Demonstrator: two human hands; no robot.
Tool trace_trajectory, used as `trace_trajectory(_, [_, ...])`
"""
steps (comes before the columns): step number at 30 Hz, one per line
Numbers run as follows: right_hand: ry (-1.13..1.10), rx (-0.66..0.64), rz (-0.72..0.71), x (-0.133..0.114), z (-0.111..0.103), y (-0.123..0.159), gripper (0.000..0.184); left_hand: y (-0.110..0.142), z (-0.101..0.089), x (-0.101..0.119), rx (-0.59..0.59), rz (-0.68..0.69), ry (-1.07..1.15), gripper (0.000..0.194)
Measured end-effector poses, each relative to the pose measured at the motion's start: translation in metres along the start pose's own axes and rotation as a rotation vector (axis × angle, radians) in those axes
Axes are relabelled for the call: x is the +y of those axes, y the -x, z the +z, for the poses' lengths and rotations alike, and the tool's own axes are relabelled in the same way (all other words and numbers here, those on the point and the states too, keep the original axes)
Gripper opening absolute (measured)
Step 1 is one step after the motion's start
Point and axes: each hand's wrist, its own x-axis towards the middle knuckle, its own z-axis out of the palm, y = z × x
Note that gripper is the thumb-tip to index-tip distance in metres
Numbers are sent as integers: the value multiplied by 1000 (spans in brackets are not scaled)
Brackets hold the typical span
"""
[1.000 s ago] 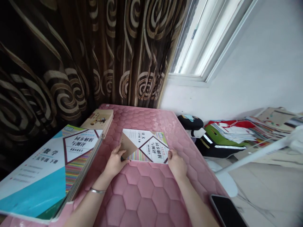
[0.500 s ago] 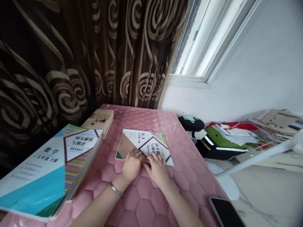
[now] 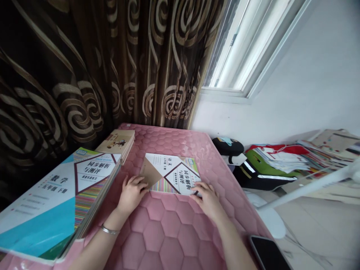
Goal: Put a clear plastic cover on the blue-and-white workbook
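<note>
A thin workbook (image 3: pixel 171 173) with a white, brown and striped cover lies flat in the middle of the pink quilted surface (image 3: pixel 171 232). My left hand (image 3: pixel 131 192) rests at its near left corner, fingers spread and touching the edge. My right hand (image 3: pixel 207 198) lies at its near right corner, fingertips flat on the cover. Neither hand grips anything. A metal bangle (image 3: pixel 109 230) circles my left wrist.
A stack of workbooks (image 3: pixel 59 198) sits at the left edge, a smaller tan book (image 3: pixel 119 141) behind it. A black phone (image 3: pixel 268 252) lies at the near right corner. Dark patterned curtain (image 3: pixel 92 63) behind; a cluttered floor with bags and papers (image 3: pixel 281 159) to the right.
My hands, together on the middle of the workbook half a second ago, have slid apart to its two near corners. The workbook now lies flatter and squarer.
</note>
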Motion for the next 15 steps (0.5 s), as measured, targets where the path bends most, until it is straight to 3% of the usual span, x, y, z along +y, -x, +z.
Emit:
trace_trajectory(8, [-188, -65, -55, 41, -6, -1, 32, -2, 7, -33, -52, 41, 212, 29])
trace_trajectory(15, [-305, -146, -84, 57, -1, -3, 43, -4, 9, -46, -102, 22, 325, 34])
